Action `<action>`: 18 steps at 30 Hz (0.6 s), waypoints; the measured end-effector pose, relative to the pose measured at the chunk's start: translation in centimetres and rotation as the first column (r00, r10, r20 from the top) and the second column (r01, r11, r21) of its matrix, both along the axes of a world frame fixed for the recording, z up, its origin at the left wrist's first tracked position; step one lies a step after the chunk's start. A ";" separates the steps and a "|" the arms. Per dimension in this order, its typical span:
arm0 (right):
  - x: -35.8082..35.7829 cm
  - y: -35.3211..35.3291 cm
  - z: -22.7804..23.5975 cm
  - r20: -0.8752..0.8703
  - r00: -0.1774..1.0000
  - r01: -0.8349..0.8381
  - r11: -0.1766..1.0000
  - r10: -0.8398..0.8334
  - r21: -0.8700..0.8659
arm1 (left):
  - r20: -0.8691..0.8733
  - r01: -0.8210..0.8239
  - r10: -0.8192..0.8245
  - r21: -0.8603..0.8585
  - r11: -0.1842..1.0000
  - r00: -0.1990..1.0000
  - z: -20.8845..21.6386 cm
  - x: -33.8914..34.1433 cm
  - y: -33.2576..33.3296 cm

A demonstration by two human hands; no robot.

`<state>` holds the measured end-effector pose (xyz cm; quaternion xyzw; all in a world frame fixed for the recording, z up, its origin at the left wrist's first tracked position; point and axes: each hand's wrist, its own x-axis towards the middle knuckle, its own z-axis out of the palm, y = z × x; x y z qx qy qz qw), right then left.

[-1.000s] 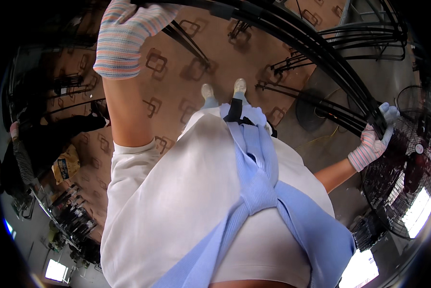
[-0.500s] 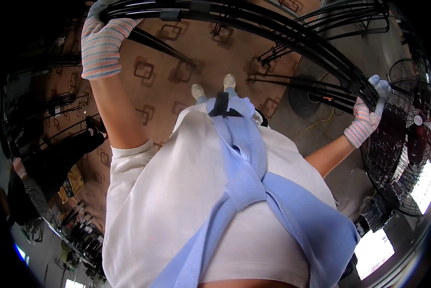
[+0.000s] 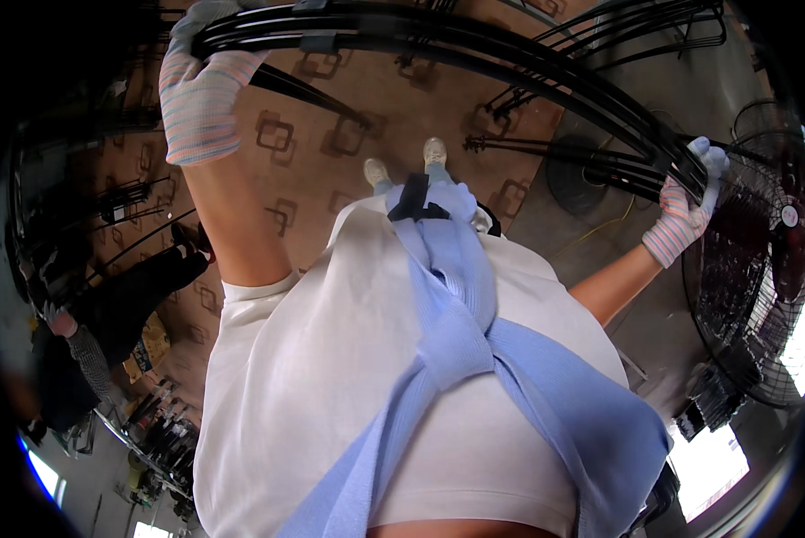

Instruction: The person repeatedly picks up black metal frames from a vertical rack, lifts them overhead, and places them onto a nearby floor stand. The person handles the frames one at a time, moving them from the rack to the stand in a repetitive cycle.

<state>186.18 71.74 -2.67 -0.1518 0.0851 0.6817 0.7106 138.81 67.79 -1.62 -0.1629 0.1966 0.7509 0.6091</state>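
A bundle of long, thin black tubes or frames (image 3: 510,58) stretches across the top of the view, bowed by the lens. My left hand (image 3: 202,99), in a striped knit glove, closes round the bundle's left end, with the fingertips partly out of sight at the top. At the right end, my right hand (image 3: 687,206) grips the same tubes in a matching glove, its fingers wrapped over them. Both arms are stretched out ahead, and the bundle is held up off the floor. What exactly the tubes belong to, I cannot tell.
A large caged fan (image 3: 783,260) stands close beyond my right hand. Black metal racks (image 3: 653,36) are at the far right. A person in dark clothes (image 3: 142,291) is at the left. A yellow cable (image 3: 600,231) lies on the grey floor beside the patterned brown floor (image 3: 322,166).
My left hand and its end of the bundle have shifted slightly right and down in view; my right hand stays nearly in place. Both hands keep their hold. The surroundings have shifted a little.
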 end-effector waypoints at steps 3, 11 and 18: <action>-0.5 -0.2 0.3 -0.087 0.996 -0.019 1.000 0.020 0.005 | -0.016 -0.073 0.073 -0.002 0.997 0.997 0.0 0.3 -0.2; -0.2 -2.1 0.0 0.067 0.997 -0.046 0.999 0.045 0.023 | -0.071 0.071 -0.062 0.125 0.990 0.996 0.2 -0.5 -3.4; -3.2 -4.1 -1.2 0.903 0.264 0.145 0.939 -0.339 0.311 | -0.729 -0.123 -0.296 -0.282 0.952 -0.617 1.1 1.5 -7.3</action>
